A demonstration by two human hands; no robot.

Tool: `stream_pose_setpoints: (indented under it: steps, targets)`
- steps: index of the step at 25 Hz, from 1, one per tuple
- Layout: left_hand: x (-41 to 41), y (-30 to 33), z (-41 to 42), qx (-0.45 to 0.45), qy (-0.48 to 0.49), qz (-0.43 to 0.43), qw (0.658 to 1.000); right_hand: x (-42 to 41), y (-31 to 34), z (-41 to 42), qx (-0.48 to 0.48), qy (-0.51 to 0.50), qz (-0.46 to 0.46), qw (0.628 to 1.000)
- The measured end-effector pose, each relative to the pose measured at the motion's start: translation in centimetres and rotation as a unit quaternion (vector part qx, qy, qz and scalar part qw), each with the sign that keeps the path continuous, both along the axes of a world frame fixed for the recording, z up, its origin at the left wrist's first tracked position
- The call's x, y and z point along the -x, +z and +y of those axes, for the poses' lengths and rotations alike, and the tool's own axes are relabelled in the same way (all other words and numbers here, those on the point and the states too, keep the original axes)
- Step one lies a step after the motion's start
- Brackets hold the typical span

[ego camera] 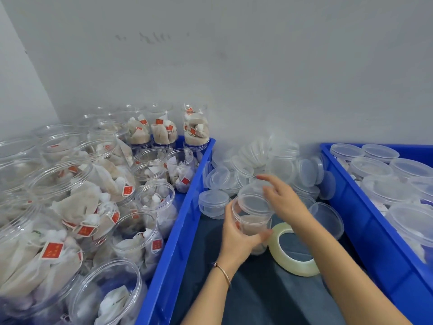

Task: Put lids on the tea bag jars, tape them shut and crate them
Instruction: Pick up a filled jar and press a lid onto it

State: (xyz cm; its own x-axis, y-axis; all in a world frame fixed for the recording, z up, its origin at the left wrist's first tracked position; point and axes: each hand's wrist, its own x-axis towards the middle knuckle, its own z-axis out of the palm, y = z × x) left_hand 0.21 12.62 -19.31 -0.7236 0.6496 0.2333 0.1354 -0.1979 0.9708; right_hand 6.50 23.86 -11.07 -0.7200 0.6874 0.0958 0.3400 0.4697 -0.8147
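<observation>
Head view: left hand (236, 233) wraps the upright jar (251, 221) at centre, between the blue crates. Right hand (284, 198), fingers curled, pinches the lid (255, 195) from the right, directly over the jar's mouth, apparently tilted. Tape roll (291, 250) lies just right.

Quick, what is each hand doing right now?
Left hand: grips the jar round its side.
Right hand: holds the clear lid at the jar's mouth, fingers curved over it.
</observation>
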Motion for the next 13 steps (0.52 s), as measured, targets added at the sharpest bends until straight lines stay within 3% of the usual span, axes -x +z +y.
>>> stream_pose_setpoints:
  steps: [2, 4, 6, 8, 9, 10, 11, 13]
  targets:
    - [0.2, 0.0, 0.1, 0.001, -0.005, 0.01, 1.0, 0.6, -0.4, -0.7, -0.116, 0.045, -0.04, 0.992]
    - [0.3, 0.0, 0.3, 0.004, -0.013, 0.001, 1.0, 0.8, -0.5, -1.8, -0.152, 0.098, -0.066, 0.981]
    - [0.4, -0.1, 0.9, 0.059, -0.018, 0.059, 0.996, 0.9, -1.5, -2.9, -0.25, 0.08, -0.134, 0.956]
    - [0.3, 1.0, 1.1, 0.154, 0.026, 0.275, 0.949, 0.6, -2.1, -4.6, -0.351, 0.025, -0.181, 0.918]
    - [0.8, 0.7, 1.2, 0.17, 0.071, 0.385, 0.904, 0.6, -2.3, -5.1, -0.378, 0.017, -0.171, 0.91]
    - [1.5, 0.4, 1.2, 0.169, 0.113, 0.461, 0.864, 0.6, -2.4, -5.2, -0.398, 0.019, -0.134, 0.907]
    - [1.3, 0.1, 1.1, 0.221, 0.1, 0.474, 0.846, 0.5, -2.2, -4.8, -0.407, 0.041, -0.111, 0.906]
    - [1.7, 0.5, 0.3, 0.16, 0.014, 0.281, 0.946, -0.2, -1.3, -3.2, -0.388, 0.124, -0.122, 0.905]
